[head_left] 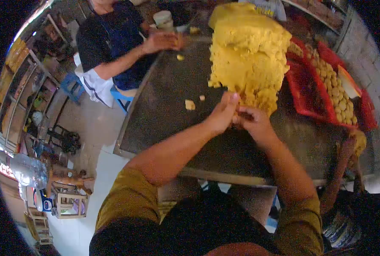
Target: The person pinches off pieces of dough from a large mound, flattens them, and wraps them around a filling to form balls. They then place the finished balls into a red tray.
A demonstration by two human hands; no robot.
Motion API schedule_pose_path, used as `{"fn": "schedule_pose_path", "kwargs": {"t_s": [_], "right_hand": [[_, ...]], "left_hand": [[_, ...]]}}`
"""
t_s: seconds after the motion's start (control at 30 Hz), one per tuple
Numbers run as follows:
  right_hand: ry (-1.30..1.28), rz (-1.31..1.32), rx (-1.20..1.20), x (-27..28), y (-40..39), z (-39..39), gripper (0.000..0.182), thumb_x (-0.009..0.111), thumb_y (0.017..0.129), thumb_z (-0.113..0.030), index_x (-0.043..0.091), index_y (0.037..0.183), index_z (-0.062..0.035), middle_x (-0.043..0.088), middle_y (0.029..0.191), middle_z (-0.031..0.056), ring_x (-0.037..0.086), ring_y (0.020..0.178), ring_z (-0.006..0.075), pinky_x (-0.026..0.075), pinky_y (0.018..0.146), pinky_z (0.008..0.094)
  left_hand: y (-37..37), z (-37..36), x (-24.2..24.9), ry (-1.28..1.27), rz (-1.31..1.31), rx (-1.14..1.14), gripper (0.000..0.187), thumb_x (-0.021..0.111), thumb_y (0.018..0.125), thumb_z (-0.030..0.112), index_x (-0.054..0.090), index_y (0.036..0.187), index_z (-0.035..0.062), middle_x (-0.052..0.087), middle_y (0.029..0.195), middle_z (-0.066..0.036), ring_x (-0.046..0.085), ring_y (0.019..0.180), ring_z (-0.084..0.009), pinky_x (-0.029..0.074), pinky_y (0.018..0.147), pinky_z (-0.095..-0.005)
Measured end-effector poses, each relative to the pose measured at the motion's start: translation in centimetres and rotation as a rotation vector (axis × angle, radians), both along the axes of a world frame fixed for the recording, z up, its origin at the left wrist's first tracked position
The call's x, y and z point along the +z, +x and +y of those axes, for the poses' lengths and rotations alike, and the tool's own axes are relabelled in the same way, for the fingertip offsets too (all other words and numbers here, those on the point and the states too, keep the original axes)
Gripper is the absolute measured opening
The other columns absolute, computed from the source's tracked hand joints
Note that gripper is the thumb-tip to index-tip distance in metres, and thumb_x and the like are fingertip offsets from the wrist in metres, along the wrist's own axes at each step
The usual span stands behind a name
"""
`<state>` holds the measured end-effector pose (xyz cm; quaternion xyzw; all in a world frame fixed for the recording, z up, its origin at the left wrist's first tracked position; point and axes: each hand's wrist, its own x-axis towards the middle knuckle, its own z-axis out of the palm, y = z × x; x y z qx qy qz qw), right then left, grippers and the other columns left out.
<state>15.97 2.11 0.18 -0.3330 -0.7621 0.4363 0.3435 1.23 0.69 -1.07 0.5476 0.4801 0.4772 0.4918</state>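
By the yellow dough [250,59], the left hand [225,112] and right hand [256,123] are held close, fingers curled; whether anything is pinched cannot be told.

Large, yellow, dough-like block [249,59], roughly rectangular, lying at one o'clock from the view's centre. Surface smoother toward twelve o'clock; pitted, lumpy toward six. Edges ragged at three and nine.

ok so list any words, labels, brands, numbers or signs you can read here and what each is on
No text is readable.
Blurred: yellowish marks on the pale grey item behind the large, lumpy yellow dough block.
Too small: any label on the blue-and-white object at far left.
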Motion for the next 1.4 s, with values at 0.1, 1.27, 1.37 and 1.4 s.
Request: {"fn": "schedule_pose_path", "kwargs": {"t_s": [0.1,1.27,1.37,1.4], "right_hand": [[-0.163,-0.061,0.016,1.2,0.1,-0.4,0.019,0.06,0.08,-0.014,0.061,0.093,-0.0006,0.059,0.078,0.0017,0.053,0.071,0.0093,0.044,0.067,0.0235],[0.222,0.035,-0.274,1.5,0.9,1.1,0.034,0.07,0.071,-0.023,0.06,0.099,-0.0053,0.061,0.085,0.0042,0.057,0.077,0.0128,0.045,0.07,0.0255],[0.122,0.293,-0.33,0.1,1.1,2.9,0.029,0.067,0.074,-0.023,0.061,0.095,-0.0043,0.062,0.083,0.0056,0.058,0.075,0.0129,0.046,0.068,0.0258],[0.136,0.296,-0.332,0.0,1.4,3.1,0.029,0.067,0.074,-0.023,0.061,0.095,-0.0043,0.062,0.083,0.0056,0.058,0.075,0.0129,0.046,0.068,0.0258]], "left_hand": [[0.5,0.3,-0.1,-0.018,-0.097,0.048,0.05,0.027,0.09,0.049,0.035,0.106,0.003,0.047,0.081,-0.007,0.045,0.064,-0.014,0.041,0.056,-0.0291],[0.1,-0.6,0.9,-0.21,-0.475,-0.346,0.031,0.038,0.092,0.033,0.046,0.102,0.0042,0.05,0.084,-0.003,0.048,0.073,-0.013,0.041,0.064,-0.0264],[0.7,-0.9,1.6,-0.071,-0.029,-0.185,0.031,0.044,0.087,0.03,0.05,0.103,0.0042,0.052,0.089,-0.006,0.051,0.082,-0.0184,0.044,0.068,-0.0344],[0.8,-1.1,1.7,0.277,0.572,-0.232,0.039,0.043,0.088,0.033,0.044,0.11,0.0013,0.051,0.099,-0.011,0.051,0.091,-0.0244,0.042,0.075,-0.038]]}}
